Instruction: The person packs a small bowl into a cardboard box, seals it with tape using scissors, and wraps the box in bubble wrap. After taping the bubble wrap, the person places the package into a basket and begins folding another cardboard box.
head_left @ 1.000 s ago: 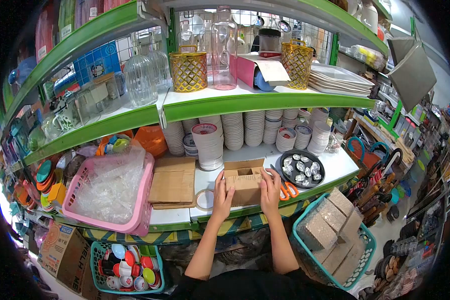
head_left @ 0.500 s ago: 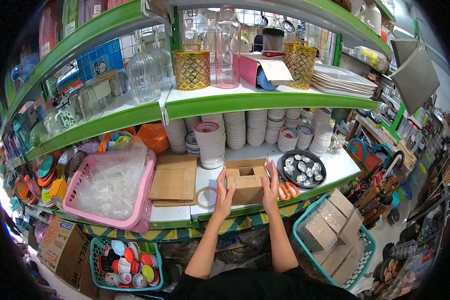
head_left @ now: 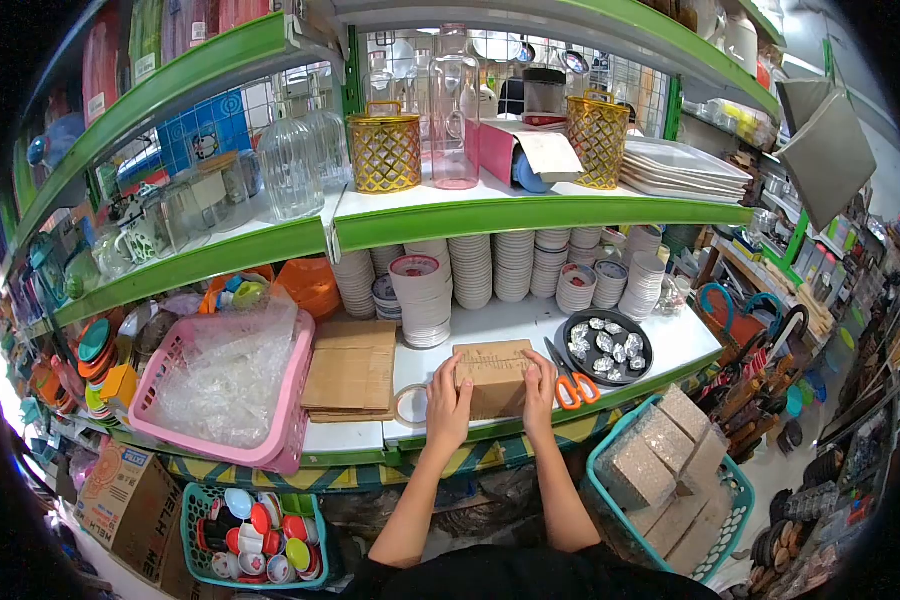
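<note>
A small brown cardboard box [head_left: 496,378] sits at the front edge of the white shelf, its top flaps folded down. My left hand [head_left: 450,408] presses on its left side and my right hand [head_left: 539,398] holds its right side. A roll of tape [head_left: 411,404] lies just left of my left hand. Orange-handled scissors [head_left: 576,390] rest to the right of my right hand, beside a black round tray [head_left: 604,374] of foil-wrapped pieces. Flattened cardboard [head_left: 350,368] is stacked left of the tape.
A pink basket [head_left: 288,410] of clear plastic wrap stands at the left. Stacked white bowls [head_left: 426,312] line the back. Below are a teal basket of wrapped packages [head_left: 735,500] and another basket of colourful items [head_left: 192,548]. The green shelf edge [head_left: 540,213] runs overhead.
The box's top has gone from open to closed. My hands have shifted slightly down, and their fingers now curve round its sides.
</note>
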The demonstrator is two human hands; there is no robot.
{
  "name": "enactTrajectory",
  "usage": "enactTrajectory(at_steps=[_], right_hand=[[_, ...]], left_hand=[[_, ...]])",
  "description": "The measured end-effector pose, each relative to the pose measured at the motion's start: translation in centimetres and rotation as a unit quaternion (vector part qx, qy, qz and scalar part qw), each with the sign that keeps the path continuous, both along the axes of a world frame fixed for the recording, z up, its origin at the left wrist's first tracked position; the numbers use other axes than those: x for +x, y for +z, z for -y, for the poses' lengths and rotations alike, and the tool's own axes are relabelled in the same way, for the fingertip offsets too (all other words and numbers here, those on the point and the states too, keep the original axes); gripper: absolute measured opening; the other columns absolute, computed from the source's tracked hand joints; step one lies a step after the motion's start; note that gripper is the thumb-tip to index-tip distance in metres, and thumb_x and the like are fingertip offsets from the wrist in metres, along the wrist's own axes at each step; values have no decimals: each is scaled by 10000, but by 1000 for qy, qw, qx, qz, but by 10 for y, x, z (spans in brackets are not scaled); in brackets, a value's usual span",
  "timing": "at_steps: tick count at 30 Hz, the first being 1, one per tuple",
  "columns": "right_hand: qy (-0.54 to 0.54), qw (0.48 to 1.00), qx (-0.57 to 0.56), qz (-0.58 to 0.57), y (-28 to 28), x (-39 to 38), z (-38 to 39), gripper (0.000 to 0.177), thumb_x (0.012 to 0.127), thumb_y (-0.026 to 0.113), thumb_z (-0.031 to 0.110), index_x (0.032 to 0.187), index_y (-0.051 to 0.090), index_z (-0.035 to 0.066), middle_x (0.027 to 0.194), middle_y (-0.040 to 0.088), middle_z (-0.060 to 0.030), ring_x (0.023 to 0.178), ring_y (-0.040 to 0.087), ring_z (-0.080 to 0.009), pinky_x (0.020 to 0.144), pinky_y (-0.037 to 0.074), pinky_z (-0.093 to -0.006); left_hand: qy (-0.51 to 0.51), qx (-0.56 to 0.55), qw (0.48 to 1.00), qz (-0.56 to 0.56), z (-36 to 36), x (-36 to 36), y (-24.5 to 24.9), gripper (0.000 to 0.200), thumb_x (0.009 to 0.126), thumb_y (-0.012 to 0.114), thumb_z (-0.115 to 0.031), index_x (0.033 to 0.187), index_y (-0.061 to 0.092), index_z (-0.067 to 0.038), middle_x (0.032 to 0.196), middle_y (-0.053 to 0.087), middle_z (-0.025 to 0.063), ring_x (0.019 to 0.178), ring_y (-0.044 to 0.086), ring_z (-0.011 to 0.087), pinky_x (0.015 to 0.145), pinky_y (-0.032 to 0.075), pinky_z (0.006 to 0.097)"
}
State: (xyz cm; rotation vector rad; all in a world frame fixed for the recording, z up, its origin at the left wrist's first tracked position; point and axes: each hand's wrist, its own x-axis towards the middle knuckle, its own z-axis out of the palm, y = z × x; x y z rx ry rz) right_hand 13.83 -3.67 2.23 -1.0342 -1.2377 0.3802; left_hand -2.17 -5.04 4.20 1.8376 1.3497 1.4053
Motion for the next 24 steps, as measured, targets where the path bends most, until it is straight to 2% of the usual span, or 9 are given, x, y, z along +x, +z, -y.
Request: enactTrajectory(at_steps=[5,7,11,12,14,17,19,23,24], right_hand=[[8,1000,-21,-4,9,2,8,288,946,505,250,1137,576,46,1106,509,-125,1055,478,-254,981,340,-344],[5,1000,-8,-14,17,2,14,219,918,549,185,1074,585,36,1116,522,-120,1050,502,-242,941,383,-346],[3,998,25,-60,12,6,12,154,869,596,77,1013,578,25,1163,514,-115,1075,517,-223,922,419,-343],[14,998,38,-57,12,8,12,164,845,611,36,1002,567,20,1180,509,-112,1099,517,-224,927,434,-342],[25,997,55,-54,11,11,12,185,822,626,-6,992,557,15,1198,503,-110,1123,517,-224,931,450,-341],[34,997,46,-47,10,13,14,279,795,628,-48,1058,554,10,1235,488,-113,1159,510,-236,951,464,-341],[34,998,35,-50,13,11,18,397,781,623,-59,1160,545,33,1318,460,-113,1206,488,-246,952,476,-354],[27,999,18,-17,9,14,19,468,750,620,-75,1195,566,59,1360,458,-118,1217,491,-267,958,465,-366],[14,999,23,41,4,16,16,464,734,622,-84,1172,586,63,1354,472,-121,1209,498,-281,957,462,-370]], left_hand=[[-35,2,999,41,-3,-3,-1,453,954,470,-256,1357,375,-71,1368,437,158,1245,420,334,1044,308,414],[-56,10,997,60,-3,-3,0,444,948,491,-238,1342,384,-65,1378,428,170,1249,423,339,1043,316,411],[-91,31,986,139,-3,1,3,320,917,551,-144,1199,435,-46,1427,386,186,1282,415,319,1030,363,399],[-111,47,977,177,-3,2,4,274,908,564,-115,1143,445,-40,1437,377,190,1287,417,311,1023,382,393],[-106,55,977,179,-7,1,1,257,899,572,-91,1116,446,-37,1432,388,186,1275,433,301,1007,403,387],[-101,61,975,188,-18,2,-12,246,878,591,-48,1074,443,-30,1417,412,181,1244,469,287,983,438,378],[-102,58,974,195,-23,1,-22,252,866,602,-29,1059,440,-27,1407,424,181,1225,490,283,974,450,375],[-100,36,976,192,-19,0,-20,381,833,618,26,1174,454,-19,1366,466,161,1179,529,272,973,467,370],[-94,17,975,199,-17,0,-17,425,824,622,38,1213,463,-22,1355,474,155,1166,539,270,966,479,368]])
